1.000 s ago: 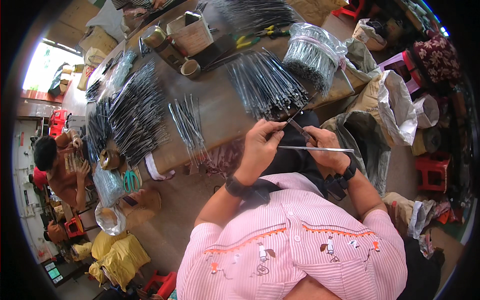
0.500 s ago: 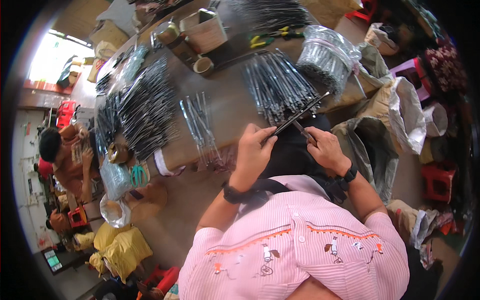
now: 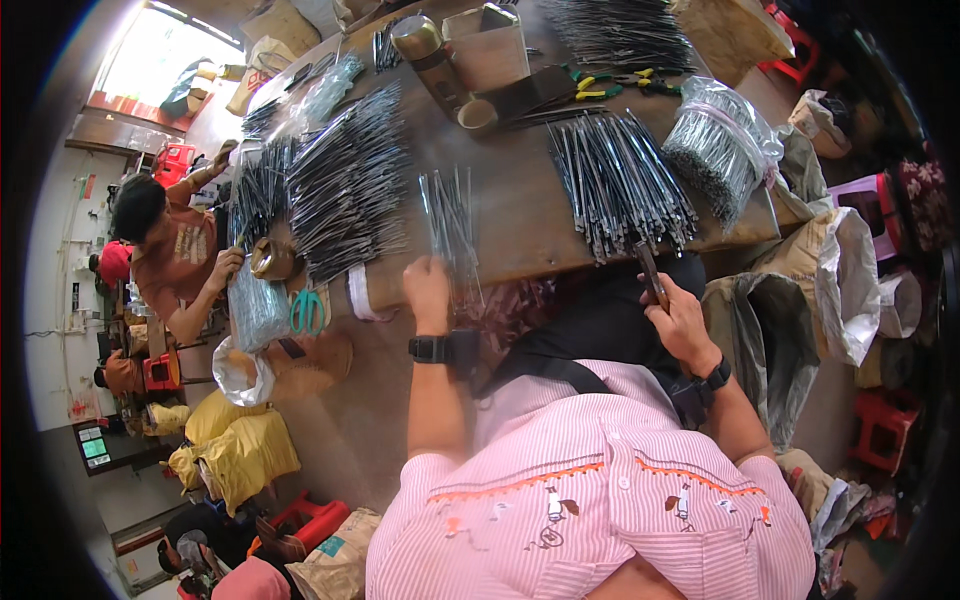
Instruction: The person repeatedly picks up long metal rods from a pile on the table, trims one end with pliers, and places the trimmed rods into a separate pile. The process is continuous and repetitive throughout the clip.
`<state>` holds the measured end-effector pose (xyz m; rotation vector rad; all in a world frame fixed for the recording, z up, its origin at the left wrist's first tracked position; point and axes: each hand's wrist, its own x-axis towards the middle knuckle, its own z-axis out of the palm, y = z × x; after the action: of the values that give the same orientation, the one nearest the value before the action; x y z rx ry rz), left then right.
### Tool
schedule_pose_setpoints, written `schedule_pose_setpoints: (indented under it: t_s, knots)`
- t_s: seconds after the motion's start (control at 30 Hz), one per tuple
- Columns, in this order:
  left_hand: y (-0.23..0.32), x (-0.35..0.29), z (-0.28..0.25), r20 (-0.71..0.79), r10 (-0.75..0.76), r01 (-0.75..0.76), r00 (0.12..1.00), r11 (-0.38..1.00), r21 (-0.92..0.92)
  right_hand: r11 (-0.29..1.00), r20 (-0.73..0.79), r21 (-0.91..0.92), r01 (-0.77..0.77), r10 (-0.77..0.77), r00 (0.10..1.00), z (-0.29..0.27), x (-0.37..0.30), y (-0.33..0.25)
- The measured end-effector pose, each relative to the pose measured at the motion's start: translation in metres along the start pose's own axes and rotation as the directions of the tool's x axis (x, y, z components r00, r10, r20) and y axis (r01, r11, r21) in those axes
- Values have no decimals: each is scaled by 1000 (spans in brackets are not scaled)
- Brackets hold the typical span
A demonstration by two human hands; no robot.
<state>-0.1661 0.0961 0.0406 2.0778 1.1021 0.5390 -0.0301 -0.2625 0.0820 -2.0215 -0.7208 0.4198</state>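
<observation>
My left hand (image 3: pixel 428 290) is at the table's front edge with its fingers curled together. Just to its right lies a small group of thin metal rods (image 3: pixel 455 215), partly blurred; whether the fingers grip one is hidden. My right hand (image 3: pixel 683 318) is closed around a slim dark knife-like tool (image 3: pixel 652 275), its tip pointing away from me. That tip reaches the near end of a wide pile of dark metal rods (image 3: pixel 615 180) spread on the table.
A larger rod pile (image 3: pixel 350 190) lies left, near teal-handled scissors (image 3: pixel 308 312). A plastic-wrapped rod bundle (image 3: pixel 715 150) stands right, behind open sacks (image 3: pixel 775 330). Yellow-handled pliers (image 3: pixel 598 90), a bottle (image 3: pixel 425 55) and a cup (image 3: pixel 478 117) stand farther back. A co-worker (image 3: pixel 175 235) sits left.
My left hand has moved left, away from my right hand, to the small rod group. The long dark rod it held no longer shows in it. My right hand keeps the tool, now pointing away.
</observation>
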Motion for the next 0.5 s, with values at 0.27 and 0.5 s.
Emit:
schedule_pose_setpoints:
  t_s: [0.27,0.5]
  knots:
    - [64,-22,25,-28,338,-329,941,931,161,947,61,292,-136,123,990,-4,-9,-3]
    - [124,-28,116,261,272,-269,926,962,-48,879,97,446,-168,139,986,-7,-12,-15]
